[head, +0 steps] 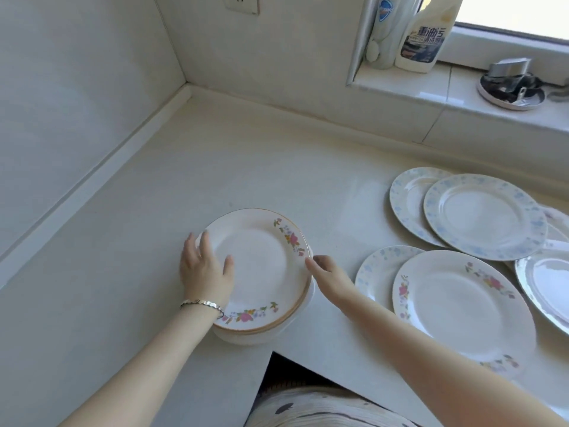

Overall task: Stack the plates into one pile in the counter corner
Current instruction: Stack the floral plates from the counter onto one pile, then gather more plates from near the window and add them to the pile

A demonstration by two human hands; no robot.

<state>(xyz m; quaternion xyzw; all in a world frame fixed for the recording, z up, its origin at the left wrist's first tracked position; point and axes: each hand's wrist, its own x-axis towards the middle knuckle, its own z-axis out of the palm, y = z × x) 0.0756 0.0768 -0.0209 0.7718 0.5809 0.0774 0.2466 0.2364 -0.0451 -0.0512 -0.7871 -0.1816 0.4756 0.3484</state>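
A pile of white plates (pixel 264 266) sits on the counter near its front edge; the top plate has pink flowers on a gold rim. My left hand (pixel 203 269) lies on the pile's left rim, thumb on top, fingers curled over the edge. My right hand (pixel 326 269) touches the pile's right rim with its fingertips. Loose plates lie to the right: a pink-flowered plate (pixel 462 306), a blue-patterned plate (pixel 483 215), another blue plate (pixel 406 198) under it, and a third blue plate (pixel 374 272) partly covered.
The counter corner (pixel 191 87) lies far back left, between two tiled walls. More plates (pixel 548 285) run off the right edge. Two cleaner bottles (pixel 421 35) and a round dish (pixel 511 90) with dark items stand on the window sill. The counter has a cut-out at its front edge (pixel 274 352).
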